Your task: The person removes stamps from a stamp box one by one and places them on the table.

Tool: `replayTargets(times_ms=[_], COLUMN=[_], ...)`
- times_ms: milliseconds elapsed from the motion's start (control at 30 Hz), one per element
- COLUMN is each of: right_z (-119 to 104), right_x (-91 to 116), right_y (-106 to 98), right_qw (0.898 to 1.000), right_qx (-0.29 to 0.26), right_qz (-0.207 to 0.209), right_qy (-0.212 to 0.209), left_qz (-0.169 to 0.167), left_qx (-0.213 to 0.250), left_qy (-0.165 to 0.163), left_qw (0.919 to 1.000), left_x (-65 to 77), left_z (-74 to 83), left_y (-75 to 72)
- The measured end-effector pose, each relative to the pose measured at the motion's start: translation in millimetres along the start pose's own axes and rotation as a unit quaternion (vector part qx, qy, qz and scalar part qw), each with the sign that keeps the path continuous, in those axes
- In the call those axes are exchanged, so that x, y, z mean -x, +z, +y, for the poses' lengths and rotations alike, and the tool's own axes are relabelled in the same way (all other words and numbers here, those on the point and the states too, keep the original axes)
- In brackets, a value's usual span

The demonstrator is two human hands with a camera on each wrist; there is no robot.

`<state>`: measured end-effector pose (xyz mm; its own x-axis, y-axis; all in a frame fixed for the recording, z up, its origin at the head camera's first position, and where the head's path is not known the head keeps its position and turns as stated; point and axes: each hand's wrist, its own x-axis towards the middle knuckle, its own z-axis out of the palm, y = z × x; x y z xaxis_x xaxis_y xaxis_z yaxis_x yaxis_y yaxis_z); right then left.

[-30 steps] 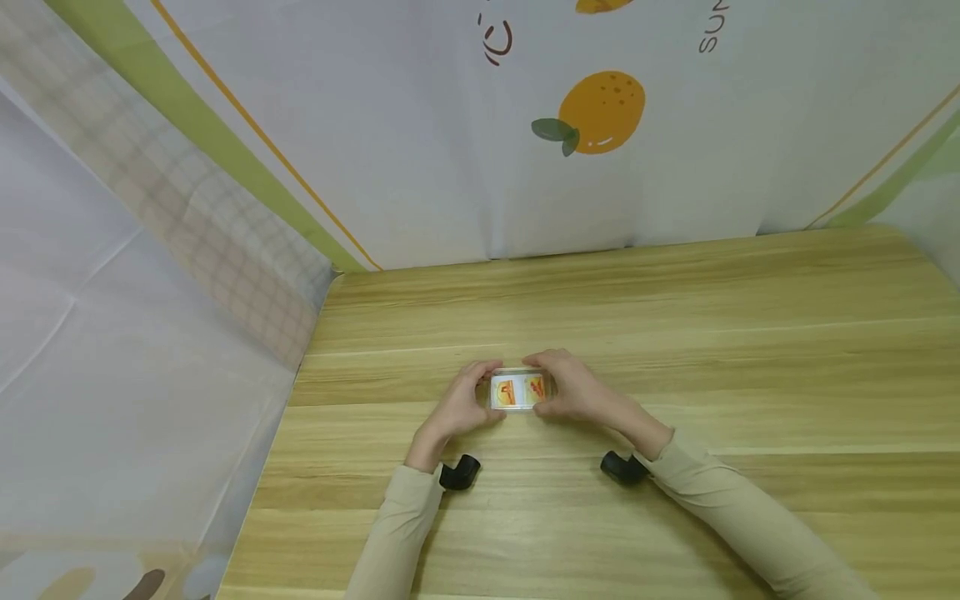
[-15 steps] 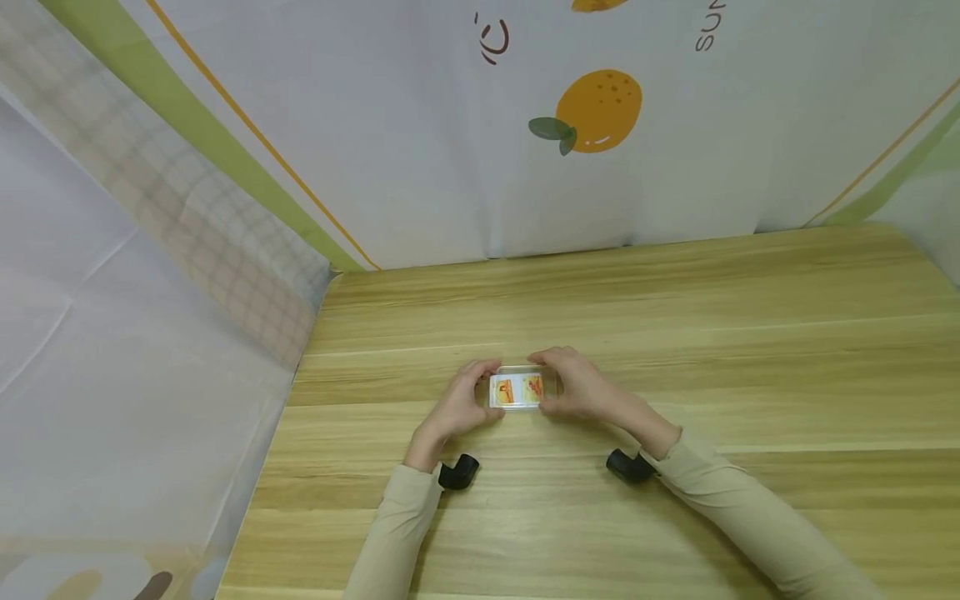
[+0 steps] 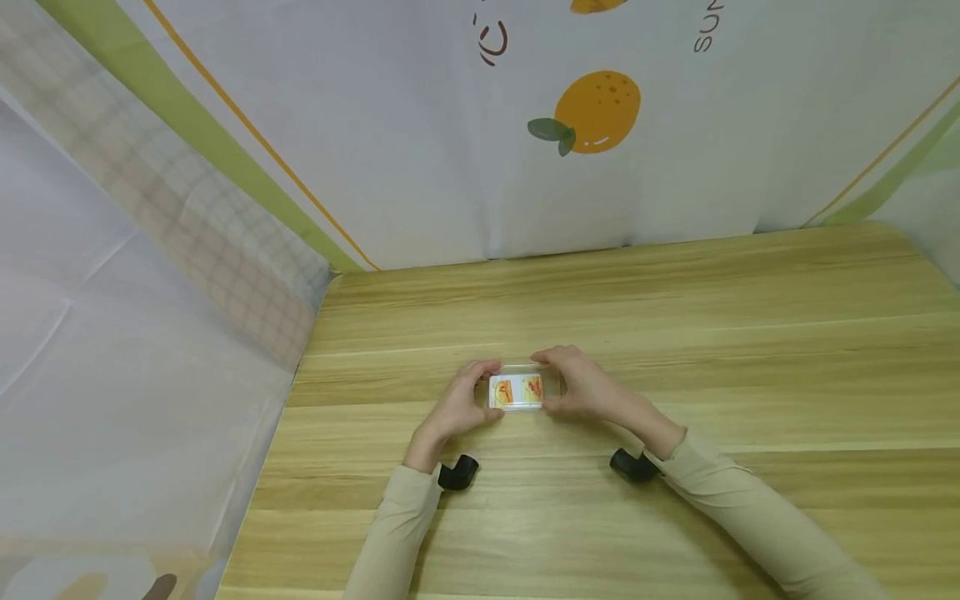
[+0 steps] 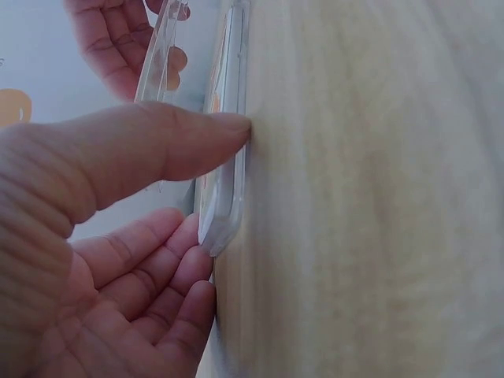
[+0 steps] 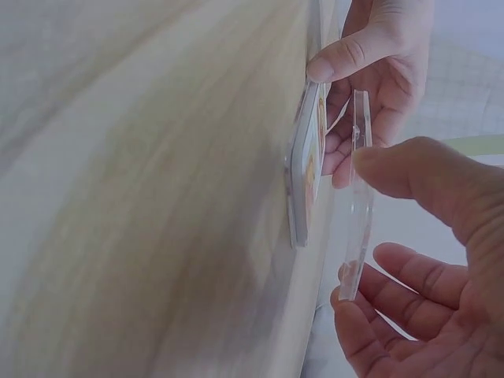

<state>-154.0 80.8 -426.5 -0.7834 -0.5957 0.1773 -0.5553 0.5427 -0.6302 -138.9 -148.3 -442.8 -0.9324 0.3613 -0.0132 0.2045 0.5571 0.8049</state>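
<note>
A shallow clear plastic case base lies flat on the wooden table, holding white cards with orange-and-yellow pictures. My left hand grips the left end of this base, its thumb on the near edge and its fingers along the far side. In my right hand is the clear case lid, pinched between thumb and fingers by its opposite edges. The right wrist view shows a gap between the lid and the cards. Seen from the head, the lid overlaps the base and sticks out to the right.
The wood-grain table reaches back to a white cloth printed with fruit. Another pale cloth hangs on the left side. A black wrist mount sits by the left cuff, with another black mount by the right.
My right hand has moved slightly to the right with the lid, so more of the lid shows beyond the cards. The left hand and the base have stayed in place.
</note>
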Motion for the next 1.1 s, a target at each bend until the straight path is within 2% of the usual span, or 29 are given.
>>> replayTargets(times_ms=[300,667,1100], right_z=[1.7,3.8,6.9], right_x=[2.3,4.6,8.2], right_y=[-3.7,-6.9,-11.3], right_qw=[1.000,0.999,0.999], right_qx=[0.011,0.015,0.031], right_qz=[-0.007,-0.005,0.016], right_qy=[0.026,0.046,0.019], left_qz=[-0.002,0.000,0.003], left_qx=[-0.004,-0.008,-0.008], left_qy=[-0.009,-0.002,-0.001], left_qw=[1.0000,1.0000,1.0000], left_x=[0.4,0.3,0.4], left_z=[-0.2,0.6,-0.2], left_y=[0.3,0.6,1.2])
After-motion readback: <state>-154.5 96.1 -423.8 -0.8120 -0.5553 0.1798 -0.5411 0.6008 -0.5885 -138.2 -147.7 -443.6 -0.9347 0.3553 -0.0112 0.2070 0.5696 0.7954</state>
